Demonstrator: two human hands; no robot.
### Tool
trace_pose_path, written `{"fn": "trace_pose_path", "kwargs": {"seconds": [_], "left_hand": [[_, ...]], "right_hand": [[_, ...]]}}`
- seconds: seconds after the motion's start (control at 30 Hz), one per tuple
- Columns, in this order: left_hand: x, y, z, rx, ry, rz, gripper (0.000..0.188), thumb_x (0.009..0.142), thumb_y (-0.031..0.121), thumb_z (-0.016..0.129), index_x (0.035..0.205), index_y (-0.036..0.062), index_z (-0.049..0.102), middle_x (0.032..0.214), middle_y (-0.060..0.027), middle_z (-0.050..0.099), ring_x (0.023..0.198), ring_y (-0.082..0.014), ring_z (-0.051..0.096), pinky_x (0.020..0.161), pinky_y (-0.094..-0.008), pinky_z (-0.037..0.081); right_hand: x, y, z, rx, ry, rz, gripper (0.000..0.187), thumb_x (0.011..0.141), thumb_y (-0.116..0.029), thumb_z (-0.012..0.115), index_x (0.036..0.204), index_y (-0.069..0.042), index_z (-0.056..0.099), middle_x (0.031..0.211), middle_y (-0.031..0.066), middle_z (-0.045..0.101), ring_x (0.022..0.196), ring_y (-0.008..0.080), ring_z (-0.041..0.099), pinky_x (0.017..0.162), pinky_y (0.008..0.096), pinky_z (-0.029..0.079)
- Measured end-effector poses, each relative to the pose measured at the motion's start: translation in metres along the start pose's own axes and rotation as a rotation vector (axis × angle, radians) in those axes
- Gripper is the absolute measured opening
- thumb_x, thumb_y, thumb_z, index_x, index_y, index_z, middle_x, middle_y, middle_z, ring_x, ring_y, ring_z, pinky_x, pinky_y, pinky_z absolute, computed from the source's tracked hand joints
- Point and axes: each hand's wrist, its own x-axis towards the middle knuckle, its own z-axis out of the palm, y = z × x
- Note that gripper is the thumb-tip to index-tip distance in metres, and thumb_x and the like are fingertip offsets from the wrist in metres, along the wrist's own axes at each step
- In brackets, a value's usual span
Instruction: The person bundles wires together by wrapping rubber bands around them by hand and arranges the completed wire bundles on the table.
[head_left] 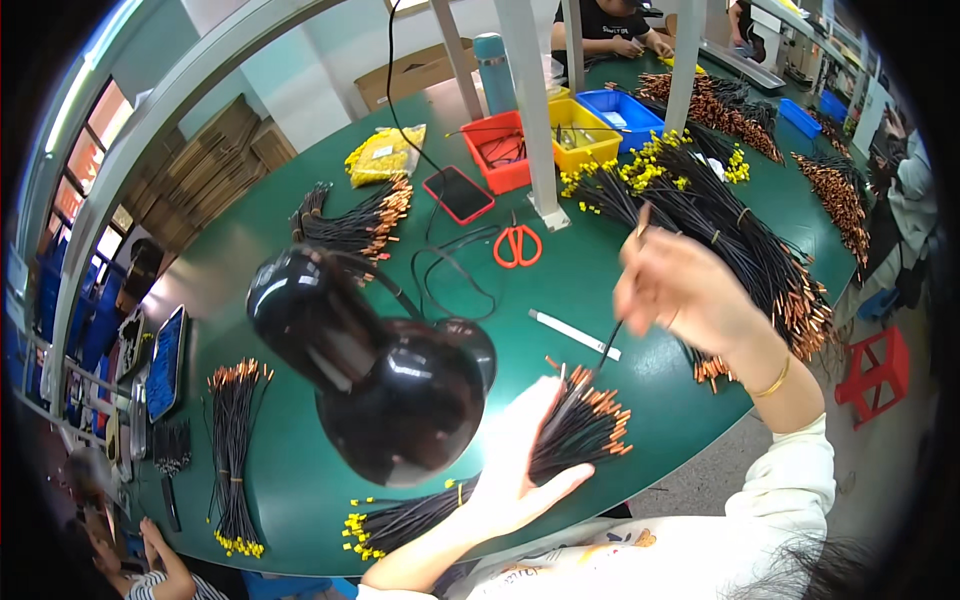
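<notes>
A bundle of thin black cables (578,437) lies near the table's front edge, with copper-coloured ends at right and yellow tips at lower left. Across its middle rests my left hand (515,480), its fingers on the far side and thumb on the near side, holding the bundle. Up and to the right, my right hand (685,290) is closed in a pinch on a single black cable (608,350). A copper-coloured end (643,218) sticks up above those fingers, and the black part slants down toward the bundle. A white strip (575,334) lies beyond the bundle.
A black lamp head (400,400) blocks much of the centre-left. Red-handled scissors (517,246), a phone (459,194) and a red bin (497,160) lie farther back. Large cable piles (735,225) fill the right side, another bundle (236,450) the left. A metal post (532,120) rises behind.
</notes>
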Motion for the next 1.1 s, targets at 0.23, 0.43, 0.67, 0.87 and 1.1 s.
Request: {"fn": "trace_pose_path", "kwargs": {"seconds": [0.23, 0.43, 0.67, 0.87, 1.1], "left_hand": [[0.006, -0.034, 0.023, -0.512, -0.057, -0.542, 0.024, 0.084, 0.012, 0.051, 0.103, -0.0017, 0.055, 0.057, 0.001, 0.049, 0.05, -0.0032, 0.041, 0.047, -0.0176, 0.033], [0.007, -0.054, 0.031, -0.545, -0.122, -0.701, 0.021, 0.084, 0.016, 0.052, 0.099, 0.0029, 0.06, 0.061, 0.0008, 0.046, 0.055, -0.006, 0.042, 0.05, -0.0199, 0.035], [0.002, -0.068, 0.038, -0.618, -0.155, -0.649, 0.024, 0.085, 0.011, 0.048, 0.106, 0.0009, 0.055, 0.064, 0.0012, 0.047, 0.058, -0.0057, 0.043, 0.054, -0.0196, 0.036], [0.004, -0.062, 0.039, -0.592, -0.165, -0.666, 0.023, 0.084, 0.009, 0.05, 0.104, -0.0012, 0.055, 0.066, -0.0018, 0.048, 0.058, -0.0077, 0.045, 0.054, -0.0209, 0.038], [-0.008, -0.019, 0.007, -0.397, 0.029, -0.41, 0.02, 0.083, 0.008, 0.052, 0.102, 0.0035, 0.058, 0.073, -0.003, 0.055, 0.065, -0.0097, 0.051, 0.06, -0.0231, 0.043]], "right_hand": [[0.052, -0.029, -0.092, -1.025, -0.393, 0.462, 0.022, 0.081, -0.011, 0.054, 0.099, 0.002, 0.057, 0.086, 0.0078, 0.062, 0.077, 0.0136, 0.059, 0.071, 0.0245, 0.047], [0.172, -0.03, -0.24, -1.825, 0.553, -0.099, 0.022, 0.075, -0.016, 0.051, 0.088, -0.002, 0.062, 0.087, 0.0133, 0.062, 0.083, 0.0305, 0.058, 0.075, 0.0352, 0.046], [0.219, 0.007, -0.287, -2.029, 0.835, -0.044, 0.021, 0.075, -0.01, 0.049, 0.09, -0.007, 0.063, 0.098, 0.0109, 0.06, 0.101, 0.0271, 0.051, 0.084, 0.0406, 0.039], [0.205, -0.021, -0.272, -1.834, 0.897, -0.093, 0.019, 0.077, -0.014, 0.05, 0.086, -0.006, 0.064, 0.089, 0.0122, 0.062, 0.083, 0.0261, 0.058, 0.072, 0.0332, 0.045], [0.12, -0.039, -0.184, 0.042, 0.714, -0.19, 0.031, 0.088, -0.014, 0.04, 0.117, -0.005, 0.045, 0.063, -0.0046, 0.035, 0.041, 0.0022, 0.026, 0.033, 0.0165, 0.02]]}}
